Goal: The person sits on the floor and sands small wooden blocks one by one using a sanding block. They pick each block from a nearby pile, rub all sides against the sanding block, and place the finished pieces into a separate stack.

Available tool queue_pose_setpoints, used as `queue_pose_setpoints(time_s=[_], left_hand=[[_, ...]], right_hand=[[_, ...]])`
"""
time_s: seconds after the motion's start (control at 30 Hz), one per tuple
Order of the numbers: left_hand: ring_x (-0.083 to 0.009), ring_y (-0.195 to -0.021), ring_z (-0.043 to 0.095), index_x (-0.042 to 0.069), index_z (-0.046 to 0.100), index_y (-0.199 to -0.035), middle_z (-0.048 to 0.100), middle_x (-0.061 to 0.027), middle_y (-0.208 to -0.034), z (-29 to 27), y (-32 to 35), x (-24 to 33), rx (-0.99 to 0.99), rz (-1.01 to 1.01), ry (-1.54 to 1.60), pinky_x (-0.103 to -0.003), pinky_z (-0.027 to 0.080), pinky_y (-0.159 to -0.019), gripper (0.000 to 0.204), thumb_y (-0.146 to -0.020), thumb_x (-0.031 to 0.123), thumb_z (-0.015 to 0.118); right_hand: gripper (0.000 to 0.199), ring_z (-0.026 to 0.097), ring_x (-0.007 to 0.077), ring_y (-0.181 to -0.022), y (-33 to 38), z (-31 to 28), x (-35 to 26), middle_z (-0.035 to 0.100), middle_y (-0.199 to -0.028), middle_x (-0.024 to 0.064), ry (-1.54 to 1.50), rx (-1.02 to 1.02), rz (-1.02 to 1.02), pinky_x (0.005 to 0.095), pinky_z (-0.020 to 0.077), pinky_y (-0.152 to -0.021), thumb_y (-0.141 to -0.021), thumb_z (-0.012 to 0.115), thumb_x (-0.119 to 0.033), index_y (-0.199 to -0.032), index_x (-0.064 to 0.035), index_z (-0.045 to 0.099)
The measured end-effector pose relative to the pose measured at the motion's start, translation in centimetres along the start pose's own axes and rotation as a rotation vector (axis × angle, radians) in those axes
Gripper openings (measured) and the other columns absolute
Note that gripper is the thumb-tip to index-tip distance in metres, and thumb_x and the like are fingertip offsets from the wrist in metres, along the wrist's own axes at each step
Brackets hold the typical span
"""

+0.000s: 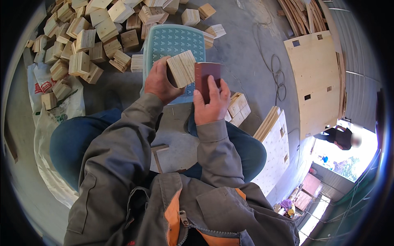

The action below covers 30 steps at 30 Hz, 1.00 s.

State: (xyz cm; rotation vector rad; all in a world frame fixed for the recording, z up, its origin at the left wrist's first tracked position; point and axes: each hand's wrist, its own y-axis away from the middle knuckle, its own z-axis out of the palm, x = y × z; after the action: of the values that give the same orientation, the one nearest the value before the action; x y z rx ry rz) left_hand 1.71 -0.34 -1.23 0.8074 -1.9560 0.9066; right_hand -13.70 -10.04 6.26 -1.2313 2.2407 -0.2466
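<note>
My left hand [161,84] is closed round a plywood block [182,68], whose pale layered edges face up. In my right hand [214,102] is a flat reddish-brown rectangular block [208,76], which looks like sandpaper wrapped round a core. The index finger lies extended along its face, and the thumb is at its near left edge. The two blocks are side by side, close to each other; I cannot tell if they touch. Both are over a light-blue plastic stool [172,35] with a raised pattern on its top.
A heap of plywood blocks [82,43] lies far left, by a white plastic sack [47,135]. More blocks [239,107] sit right of the stool. Large plywood sheets [314,82] with square holes and a looped cable [279,78] are farther right. A person [340,137] stands by a bright opening.
</note>
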Motion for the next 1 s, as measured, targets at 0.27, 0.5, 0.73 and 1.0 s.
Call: queue_pose_setpoints(time_s=[0.27,0.5,0.73,1.0], left_hand=[[-0.0358,-0.128,0.064,0.009,0.05,-0.148,0.062,-0.0154,-0.14,3.1,0.1,-6.2,-0.095,-0.33,0.794,-0.044,0.055,-0.107,0.071,-0.089,0.029,0.082],[-0.0374,-0.126,0.062,0.008,0.048,-0.146,0.062,-0.0175,-0.135,0.4,-0.1,0.3,-0.016,0.027,-0.006,-0.046,0.054,-0.106,0.091,-0.07,0.026,0.096],[-0.0385,-0.126,0.064,0.008,0.046,-0.147,0.06,-0.0186,-0.134,0.0,-0.1,0.2,-0.018,0.011,-0.032,-0.045,0.054,-0.107,0.098,-0.065,0.019,0.098],[-0.0384,-0.126,0.064,0.007,0.046,-0.148,0.061,-0.0187,-0.134,0.0,-0.1,0.1,-0.014,0.012,-0.039,-0.045,0.054,-0.107,0.098,-0.066,0.019,0.098]], right_hand=[[0.067,0.056,0.0416,-0.131,-0.6,0.1,-6.3,0.051,-0.153,0.019,-0.022,-0.158,-0.066,0.0546,0.0462,-0.108,-0.081,0.087,-0.023,-0.145,-0.0183,0.069],[0.066,0.057,0.0425,-0.13,-2.2,-0.1,-1.0,0.053,-0.151,0.02,-0.007,-0.067,-0.022,0.0552,0.047,-0.108,-0.081,0.087,-0.025,-0.145,-0.0185,0.069],[0.06,0.068,0.0321,-0.122,-4.2,-1.1,8.5,0.069,-0.136,0.0205,-0.252,-0.057,0.425,0.0431,0.0536,-0.108,-0.086,0.085,-0.023,-0.14,-0.0026,0.071],[0.053,0.07,0.0163,-0.113,-6.6,-3.0,3.9,0.073,-0.132,0.0125,-1.169,-0.28,0.789,0.0307,0.0562,-0.098,-0.098,0.075,-0.012,-0.147,0.0034,0.064]])
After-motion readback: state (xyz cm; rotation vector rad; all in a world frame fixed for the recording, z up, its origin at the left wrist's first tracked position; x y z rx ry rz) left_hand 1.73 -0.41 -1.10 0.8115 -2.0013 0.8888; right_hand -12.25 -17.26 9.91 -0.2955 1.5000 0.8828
